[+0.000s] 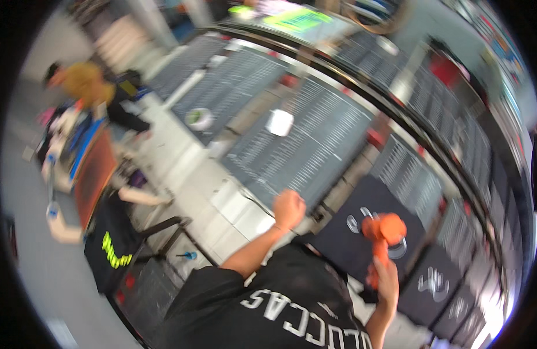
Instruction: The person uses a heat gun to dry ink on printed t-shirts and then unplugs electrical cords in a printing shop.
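While blurred: left hand (289,208) clenched at grey panel (303,145) edge, right hand (386,278) grasping orange tool (382,232).

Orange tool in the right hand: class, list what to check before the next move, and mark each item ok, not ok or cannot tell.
1. Right hand grips the orange tool by its lower end: ok.
2. Tool head is over the black cloth with the white print: ok.
3. Tool head touches the cloth: cannot tell, the picture is blurred.
4. Left hand is apart from the tool: ok, it is closed in a fist over the grey ribbed panel.
5. The nearby person in the black shirt is away from both hands: ok, far to the left.
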`<state>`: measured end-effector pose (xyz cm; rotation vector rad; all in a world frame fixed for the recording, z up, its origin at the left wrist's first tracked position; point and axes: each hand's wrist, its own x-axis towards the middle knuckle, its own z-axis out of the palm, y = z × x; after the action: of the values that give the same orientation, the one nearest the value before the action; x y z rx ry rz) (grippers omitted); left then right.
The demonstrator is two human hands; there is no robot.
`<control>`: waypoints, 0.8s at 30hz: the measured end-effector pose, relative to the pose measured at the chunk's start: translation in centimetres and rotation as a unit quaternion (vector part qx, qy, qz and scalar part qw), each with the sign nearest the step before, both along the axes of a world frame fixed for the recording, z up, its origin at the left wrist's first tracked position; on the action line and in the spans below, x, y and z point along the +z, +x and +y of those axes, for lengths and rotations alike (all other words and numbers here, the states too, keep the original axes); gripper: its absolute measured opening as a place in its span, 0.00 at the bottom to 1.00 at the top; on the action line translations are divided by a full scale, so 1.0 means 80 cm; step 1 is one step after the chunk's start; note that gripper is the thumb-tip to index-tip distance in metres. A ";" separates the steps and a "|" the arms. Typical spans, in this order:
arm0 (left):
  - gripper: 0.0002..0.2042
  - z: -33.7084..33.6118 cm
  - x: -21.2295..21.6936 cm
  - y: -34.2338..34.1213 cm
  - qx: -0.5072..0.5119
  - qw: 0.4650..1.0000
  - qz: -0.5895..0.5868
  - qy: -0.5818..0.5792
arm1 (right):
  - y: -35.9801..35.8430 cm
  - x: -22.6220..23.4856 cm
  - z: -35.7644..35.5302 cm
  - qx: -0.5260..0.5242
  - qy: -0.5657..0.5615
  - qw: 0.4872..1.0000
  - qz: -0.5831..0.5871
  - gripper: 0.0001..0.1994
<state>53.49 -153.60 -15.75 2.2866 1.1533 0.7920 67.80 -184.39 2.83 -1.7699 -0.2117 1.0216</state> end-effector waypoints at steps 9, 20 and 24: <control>0.11 -0.002 -0.029 -0.010 -0.030 0.997 0.019 0.067 | 0.000 0.033 0.008 0.212 -0.089 0.937 -0.263 0.16; 0.13 -0.003 -0.028 -0.010 -0.032 0.997 0.020 0.068 | -0.023 0.083 0.030 0.128 -0.100 0.961 -0.223 0.25; 0.13 -0.004 -0.030 -0.011 -0.035 0.998 0.030 0.041 | -0.020 0.070 0.024 0.093 -0.100 0.974 -0.182 0.24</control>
<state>52.60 -153.93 -18.14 2.4191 1.0782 0.7619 66.22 -182.49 8.41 -2.1479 -0.5285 0.8629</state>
